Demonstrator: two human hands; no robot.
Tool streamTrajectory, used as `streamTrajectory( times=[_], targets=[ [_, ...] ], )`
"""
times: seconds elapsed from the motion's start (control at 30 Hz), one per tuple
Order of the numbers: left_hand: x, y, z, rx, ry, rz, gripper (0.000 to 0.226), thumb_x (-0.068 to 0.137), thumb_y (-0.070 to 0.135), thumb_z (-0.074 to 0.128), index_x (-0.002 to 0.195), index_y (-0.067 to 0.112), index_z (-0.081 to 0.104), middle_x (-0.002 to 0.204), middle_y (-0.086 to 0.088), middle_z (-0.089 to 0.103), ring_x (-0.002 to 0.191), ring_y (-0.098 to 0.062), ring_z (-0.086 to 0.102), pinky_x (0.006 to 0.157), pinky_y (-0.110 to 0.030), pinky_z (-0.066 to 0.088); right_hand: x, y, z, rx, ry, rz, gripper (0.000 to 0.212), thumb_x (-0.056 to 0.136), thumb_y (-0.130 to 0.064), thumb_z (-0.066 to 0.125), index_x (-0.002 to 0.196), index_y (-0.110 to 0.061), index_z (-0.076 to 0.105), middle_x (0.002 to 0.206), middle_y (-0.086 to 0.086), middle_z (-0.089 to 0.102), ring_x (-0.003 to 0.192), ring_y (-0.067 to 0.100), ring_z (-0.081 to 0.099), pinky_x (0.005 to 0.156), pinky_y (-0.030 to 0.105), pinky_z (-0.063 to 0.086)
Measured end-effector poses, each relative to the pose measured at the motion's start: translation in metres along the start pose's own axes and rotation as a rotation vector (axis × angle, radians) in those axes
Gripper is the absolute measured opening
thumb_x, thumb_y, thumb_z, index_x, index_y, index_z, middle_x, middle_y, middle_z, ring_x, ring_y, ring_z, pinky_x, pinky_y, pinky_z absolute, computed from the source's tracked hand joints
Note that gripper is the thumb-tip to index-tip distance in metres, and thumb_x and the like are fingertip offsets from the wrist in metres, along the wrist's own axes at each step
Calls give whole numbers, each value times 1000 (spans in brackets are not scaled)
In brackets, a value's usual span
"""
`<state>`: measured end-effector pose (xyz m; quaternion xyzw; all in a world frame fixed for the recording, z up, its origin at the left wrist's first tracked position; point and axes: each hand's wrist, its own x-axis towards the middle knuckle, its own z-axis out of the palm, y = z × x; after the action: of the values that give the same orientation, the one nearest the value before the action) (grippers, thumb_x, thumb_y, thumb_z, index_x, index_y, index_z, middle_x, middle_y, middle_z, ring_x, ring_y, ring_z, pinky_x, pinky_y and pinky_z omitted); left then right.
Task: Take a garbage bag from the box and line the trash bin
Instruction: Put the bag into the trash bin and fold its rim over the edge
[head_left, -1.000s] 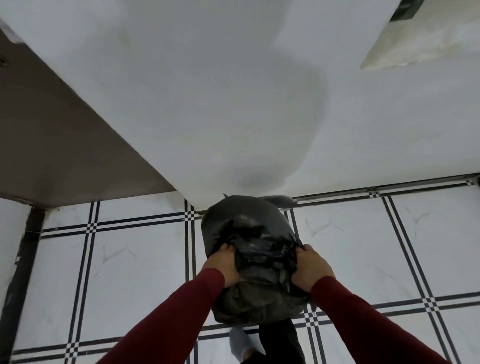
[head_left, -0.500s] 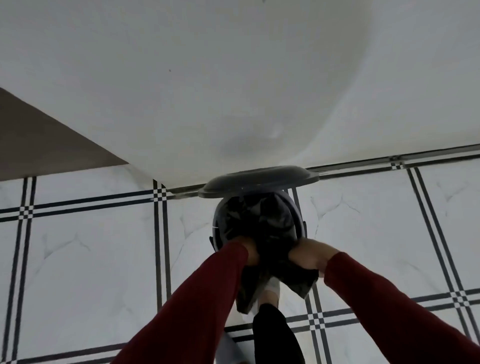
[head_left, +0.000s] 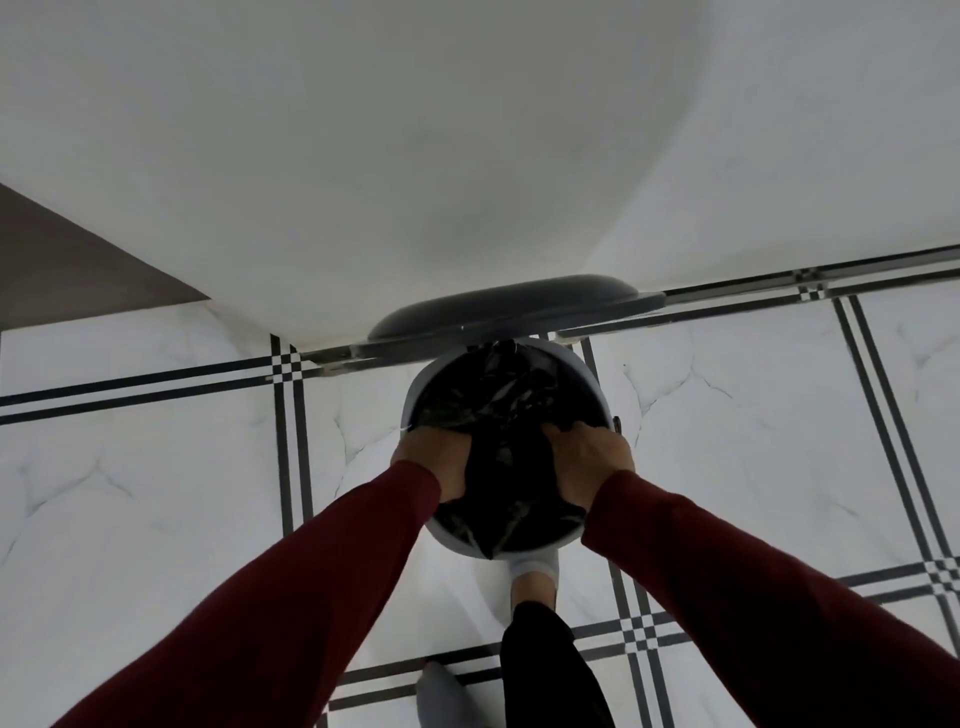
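Seen from above, a round trash bin (head_left: 592, 382) with a pale rim stands on the floor (head_left: 156, 493), which is laid with white marbled tiles crossed by black double lines, and it sits right at the foot of a white wall (head_left: 415, 156). Its grey lid (head_left: 509, 306) is tipped up at the far side of the bin, leaning toward the wall. A black garbage bag (head_left: 493, 400) fills the mouth of the bin, crumpled and glossy, and its near edge spills out over the near rim and hangs down the outside. Both hands are clenched on that near edge of the plastic: the left hand (head_left: 436, 457) grips it at the near-left part of the rim, and the right hand (head_left: 592, 457) grips it at the near-right part, knuckles up, with a bunched fold of the bag between the 2. Both arms wear dark red sleeves (head_left: 311, 597) that reach in from the lower corners. Below the bin a foot in a pale sock (head_left: 535, 566) rests on the floor just beside the bin's base, with a black trouser leg (head_left: 545, 670) above it; whether it presses a pedal cannot be told. A brown surface (head_left: 78, 260) shows at the left edge beside the wall.
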<state>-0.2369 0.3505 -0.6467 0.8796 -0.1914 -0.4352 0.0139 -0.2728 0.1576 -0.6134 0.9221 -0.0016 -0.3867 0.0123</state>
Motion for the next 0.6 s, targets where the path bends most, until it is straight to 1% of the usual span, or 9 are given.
streamTrajectory(
  times=[0.1,0.17,0.23,0.27,0.3,0.37,0.47,0.53,0.6],
  targets=[
    [9,11,4,37,-203,10,38,94,29,59,129,16,64,131,-12,68,123,-34,62,105,-41,50,8,-8,-6,-159,-106,-48,39,98,-22,45,133,-23,62,125,4,69,116,29,66,92,37,54],
    [17,20,4,36,-391,5,42,99,28,55,136,10,61,141,-18,62,132,-36,56,111,-40,43,13,-10,-9,-175,-271,-73,36,99,-26,47,130,-19,64,131,5,67,124,29,61,95,38,50],
    [26,21,2,6,-451,-5,40,100,25,53,136,7,61,140,-19,62,131,-36,57,105,-40,44,20,-10,-11,-112,-442,-111,37,98,-30,56,130,-13,65,133,10,65,127,32,59,97,39,49],
    [28,19,0,-20,-416,-6,38,99,23,55,133,8,63,137,-18,64,127,-35,60,101,-39,46,23,-9,-12,-78,-447,-125,38,97,-31,59,129,-11,65,132,13,66,127,33,59,102,40,48],
    [31,17,-4,-30,-361,13,36,97,22,57,129,9,66,134,-18,66,124,-35,62,100,-38,48,26,-8,-10,-39,-388,-124,39,96,-32,59,128,-12,66,131,13,67,125,32,60,104,40,48],
    [30,11,-10,-134,-161,16,37,89,23,64,125,14,67,128,-15,69,118,-34,65,100,-38,52,30,-4,-9,142,-174,-25,34,91,-29,57,120,-18,69,123,9,70,115,31,66,94,36,53],
    [19,4,-17,-277,113,-19,61,81,20,70,139,18,52,138,-13,57,122,-36,62,102,-42,52,27,3,-8,325,199,51,36,83,-19,62,119,-18,68,127,7,62,102,35,69,81,38,56],
    [10,2,-20,-313,208,-28,79,78,16,72,151,20,40,146,-13,48,123,-38,61,102,-44,52,20,11,-5,379,324,41,43,77,-15,67,120,-14,65,133,10,49,89,39,69,77,40,58],
    [-1,0,-20,-301,273,-35,87,78,14,72,155,19,31,151,-13,40,120,-40,62,96,-48,56,12,20,0,430,410,19,49,71,-9,69,118,-9,58,127,12,45,74,41,66,69,40,57]
  ],
)
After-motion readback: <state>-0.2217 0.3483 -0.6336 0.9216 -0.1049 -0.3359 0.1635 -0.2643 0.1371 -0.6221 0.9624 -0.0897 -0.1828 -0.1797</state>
